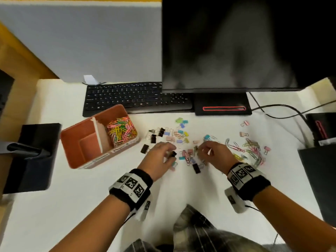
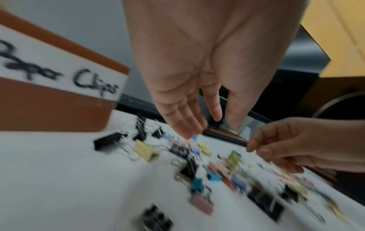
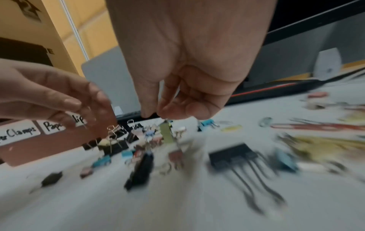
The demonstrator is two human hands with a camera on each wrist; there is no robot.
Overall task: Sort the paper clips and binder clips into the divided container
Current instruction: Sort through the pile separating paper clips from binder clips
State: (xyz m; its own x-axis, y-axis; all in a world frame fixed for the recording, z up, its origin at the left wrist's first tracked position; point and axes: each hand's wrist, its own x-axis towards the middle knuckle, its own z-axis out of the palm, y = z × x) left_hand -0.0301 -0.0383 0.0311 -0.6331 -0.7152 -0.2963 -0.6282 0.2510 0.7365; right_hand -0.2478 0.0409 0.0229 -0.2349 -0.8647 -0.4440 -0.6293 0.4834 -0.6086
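Sorting half done: paper clips [image 1: 121, 130] fill one compartment of the divided container [image 1: 87, 161]; the other compartments sit empty. Binder clips [image 1: 179, 137] and loose paper clips [image 1: 251, 149] remain on the surface [image 1: 91, 206]. Left hand [image 1: 160, 157] hovers, fingers loosely extended, holding nothing clear; right hand [image 1: 215, 153] pinches a small greenish clip [image 3: 166, 131].

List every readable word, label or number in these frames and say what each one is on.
"Paper Clips": handwritten white label on the brown container.
"...er Clamps": neighbouring label, start cut off.
Keyboard key legends: too small to read.
Wristband markers: square patterns only, no words.
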